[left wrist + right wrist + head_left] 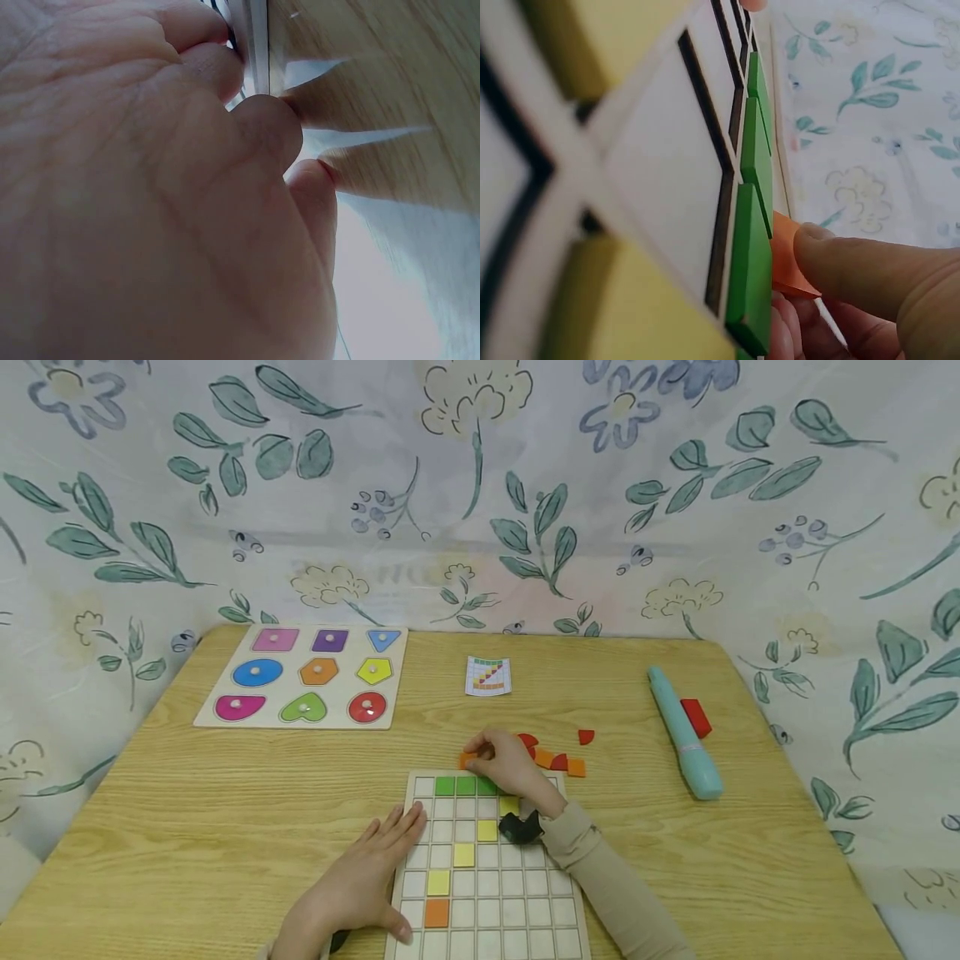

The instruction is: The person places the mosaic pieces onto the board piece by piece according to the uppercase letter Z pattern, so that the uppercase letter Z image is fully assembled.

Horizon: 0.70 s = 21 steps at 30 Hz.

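Head: right grip (512,766) pinches flat orange tile (465,761) — left grip (363,881), splayed, touches gridded board (513,885).

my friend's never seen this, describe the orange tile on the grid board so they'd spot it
On the wooden table, find the pale grid board touched by the left hand. In its second column from the left, the orange tile sits directly below a yellow tile; it's the grid's only visible orange one.
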Each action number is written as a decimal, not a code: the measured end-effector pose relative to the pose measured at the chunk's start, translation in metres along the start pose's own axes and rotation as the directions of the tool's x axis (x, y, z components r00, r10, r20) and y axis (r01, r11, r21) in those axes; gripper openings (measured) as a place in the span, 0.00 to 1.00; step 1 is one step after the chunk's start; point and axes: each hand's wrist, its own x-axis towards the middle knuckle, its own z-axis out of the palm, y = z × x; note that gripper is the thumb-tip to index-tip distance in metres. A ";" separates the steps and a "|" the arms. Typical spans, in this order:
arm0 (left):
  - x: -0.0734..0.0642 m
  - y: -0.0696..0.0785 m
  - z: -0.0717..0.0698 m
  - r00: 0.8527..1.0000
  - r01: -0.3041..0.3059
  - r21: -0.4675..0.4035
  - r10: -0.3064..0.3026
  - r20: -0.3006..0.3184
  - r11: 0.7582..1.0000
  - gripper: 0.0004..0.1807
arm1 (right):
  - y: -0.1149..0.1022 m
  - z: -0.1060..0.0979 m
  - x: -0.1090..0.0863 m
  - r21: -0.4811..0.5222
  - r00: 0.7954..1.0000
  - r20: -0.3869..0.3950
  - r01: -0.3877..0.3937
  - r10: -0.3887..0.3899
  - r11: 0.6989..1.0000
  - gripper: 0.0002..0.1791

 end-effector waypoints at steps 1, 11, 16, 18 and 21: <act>0.000 0.000 0.000 1.000 -0.001 0.000 0.001 0.001 1.000 0.75 | 0.000 0.000 0.000 0.005 1.000 -0.006 0.003 -0.003 1.000 0.07; 0.000 -0.001 0.001 1.000 0.000 0.003 0.000 0.004 1.000 0.75 | 0.002 -0.004 -0.005 0.128 0.996 -0.091 -0.012 0.024 0.992 0.09; 0.000 -0.002 0.001 1.000 0.000 0.007 0.000 0.000 1.000 0.75 | 0.003 -0.008 -0.011 0.290 0.997 0.005 -0.077 0.078 0.954 0.11; -0.001 -0.001 0.001 1.000 -0.004 0.008 0.004 -0.002 1.000 0.75 | 0.002 -0.010 -0.015 0.353 0.992 0.080 -0.119 0.097 0.928 0.12; -0.001 -0.001 0.001 1.000 -0.005 0.006 0.005 -0.002 1.000 0.75 | 0.001 -0.010 -0.025 0.406 0.978 0.191 -0.161 0.088 0.900 0.11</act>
